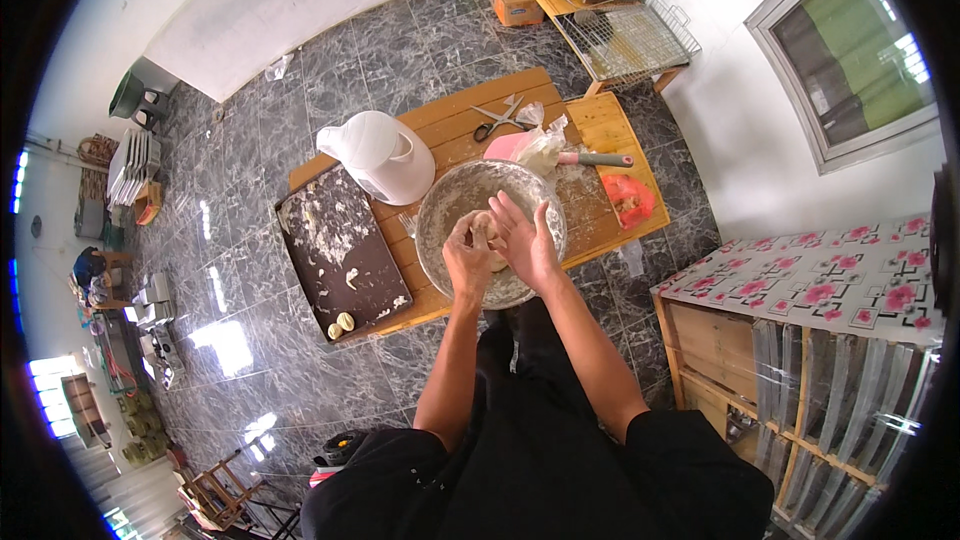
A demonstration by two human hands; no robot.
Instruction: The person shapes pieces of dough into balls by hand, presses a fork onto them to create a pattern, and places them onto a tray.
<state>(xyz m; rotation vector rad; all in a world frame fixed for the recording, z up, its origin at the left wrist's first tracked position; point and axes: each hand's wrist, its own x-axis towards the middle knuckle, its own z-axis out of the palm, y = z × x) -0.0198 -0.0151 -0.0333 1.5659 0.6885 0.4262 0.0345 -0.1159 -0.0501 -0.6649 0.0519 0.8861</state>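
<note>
Over a large flour-coated metal bowl [436, 208], my left hand [466, 258] is closed, its fingertips round a small pale lump of dough [484, 231]. Beside it, my right hand [530, 248] is turned palm up with its fingers stretched out; the lump is at its finger side. Both hands hide part of what lies in the bowl. To the left is a dark baking tray [372, 302] dusted with flour. Two shaped dough pieces [345, 321] sit at its near corner, and a small dough scrap [351, 278] lies farther in.
A white stand mixer or similar appliance [385, 155] stands behind the tray on the wooden table [440, 100]. A fork [407, 224], scissors [500, 120], a grey-handled tool [600, 159] and a red plastic bag [628, 200] lie around the bowl. A cabinet with a flowered cover [800, 285] is at right.
</note>
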